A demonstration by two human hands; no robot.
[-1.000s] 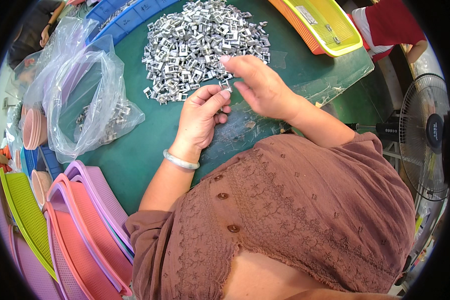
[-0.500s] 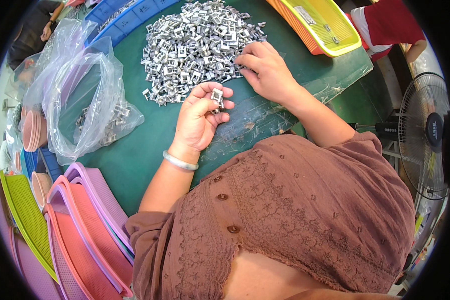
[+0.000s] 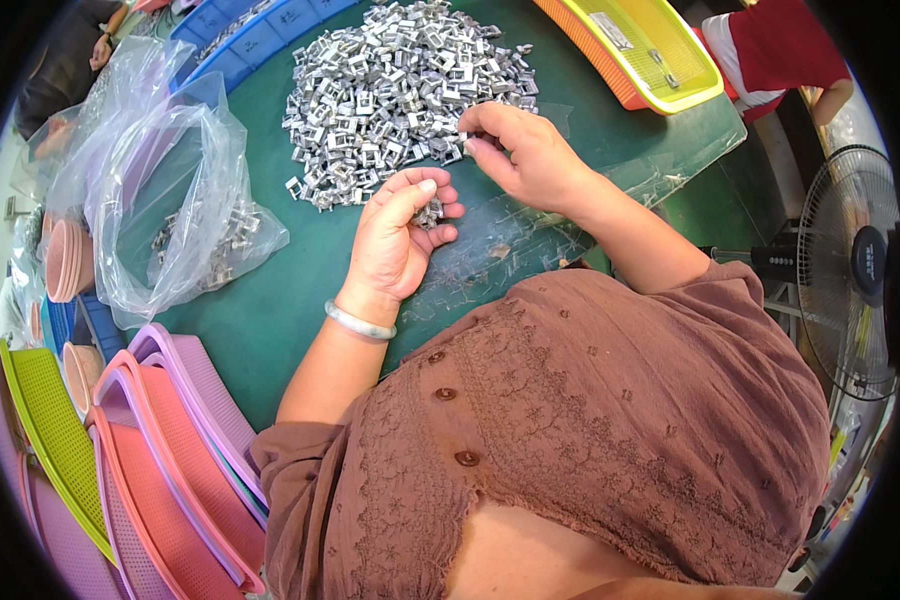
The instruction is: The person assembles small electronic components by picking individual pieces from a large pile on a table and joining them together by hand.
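A heap of small silver metal frame-shaped pieces lies on the green table. My left hand, palm up just in front of the heap, curls its fingers around several small metal pieces; the thumb rests along the forefinger. My right hand is at the heap's near right edge, thumb and forefinger pinched. A small metal piece shows at those fingertips, partly hidden by them.
A clear plastic bag with metal pieces stands left. Behind are a blue bin and a yellow basket. Pink and purple baskets stack at lower left; a fan stands right. Other people are at the far edges.
My right hand has drawn slightly left and nearer from the heap. My left thumb has shifted up, and the piece that stood upright in its fingers now sits lower in the hand.
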